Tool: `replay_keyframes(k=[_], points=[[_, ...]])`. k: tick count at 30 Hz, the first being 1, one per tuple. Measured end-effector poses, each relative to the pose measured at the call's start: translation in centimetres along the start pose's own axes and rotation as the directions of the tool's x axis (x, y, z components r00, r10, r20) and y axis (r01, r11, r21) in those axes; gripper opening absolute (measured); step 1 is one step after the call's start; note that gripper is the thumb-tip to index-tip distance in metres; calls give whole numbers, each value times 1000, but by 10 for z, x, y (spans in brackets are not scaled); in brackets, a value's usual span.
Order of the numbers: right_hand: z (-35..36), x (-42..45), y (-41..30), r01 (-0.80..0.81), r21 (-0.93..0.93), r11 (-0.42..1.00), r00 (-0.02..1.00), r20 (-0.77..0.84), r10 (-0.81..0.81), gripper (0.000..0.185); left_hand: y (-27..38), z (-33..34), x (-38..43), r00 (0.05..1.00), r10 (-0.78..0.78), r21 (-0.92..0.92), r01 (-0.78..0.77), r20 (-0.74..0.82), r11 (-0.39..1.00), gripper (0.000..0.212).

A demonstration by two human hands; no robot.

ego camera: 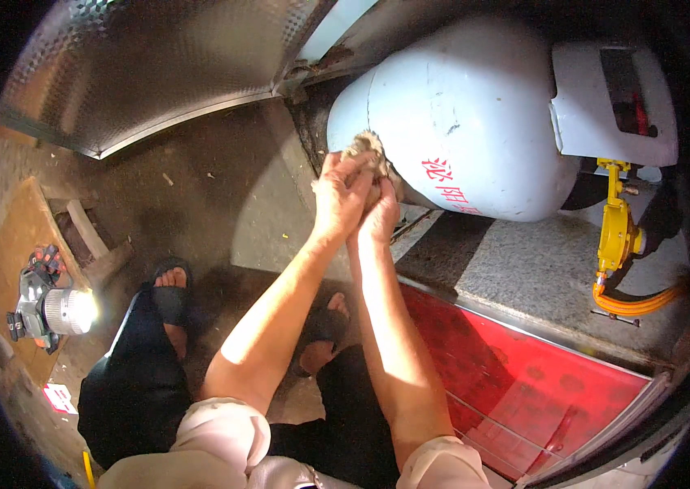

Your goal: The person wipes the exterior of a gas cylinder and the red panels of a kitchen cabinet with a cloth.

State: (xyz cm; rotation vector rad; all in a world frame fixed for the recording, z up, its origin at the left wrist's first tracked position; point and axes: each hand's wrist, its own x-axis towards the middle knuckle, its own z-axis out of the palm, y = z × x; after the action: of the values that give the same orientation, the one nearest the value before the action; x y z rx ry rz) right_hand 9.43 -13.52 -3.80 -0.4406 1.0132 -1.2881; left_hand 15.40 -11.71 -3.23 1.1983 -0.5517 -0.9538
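Observation:
A tan, fuzzy cloth is bunched between my left hand and my right hand, beside the near end of a large pale gas cylinder. My fingers close around the cloth, and the two hands touch. The cylinder lies on its side and bears red writing. At its far right end is a collar with openings. A yellow gas regulator hangs there, joined to an orange hose. Whether the cloth touches the cylinder is hard to tell.
A lit headlamp rests on a wooden board at the left. A textured metal panel stands at the upper left. Beneath the cylinder runs a stone slab, with a red glossy panel below. My sandalled feet are on the floor.

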Motion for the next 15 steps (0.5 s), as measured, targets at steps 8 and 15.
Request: replay_keyframes(k=[8, 15], points=[[-71, 0, -42, 90, -326, 941, 916, -343, -206, 30, -7, 38, -53, 984, -105, 87, 93, 145, 992, 31], [-138, 21, -84, 148, -436, 888, 958, -162, -239, 36, -7, 73, -70, 931, 214, 297, -303, 296, 906, 29]])
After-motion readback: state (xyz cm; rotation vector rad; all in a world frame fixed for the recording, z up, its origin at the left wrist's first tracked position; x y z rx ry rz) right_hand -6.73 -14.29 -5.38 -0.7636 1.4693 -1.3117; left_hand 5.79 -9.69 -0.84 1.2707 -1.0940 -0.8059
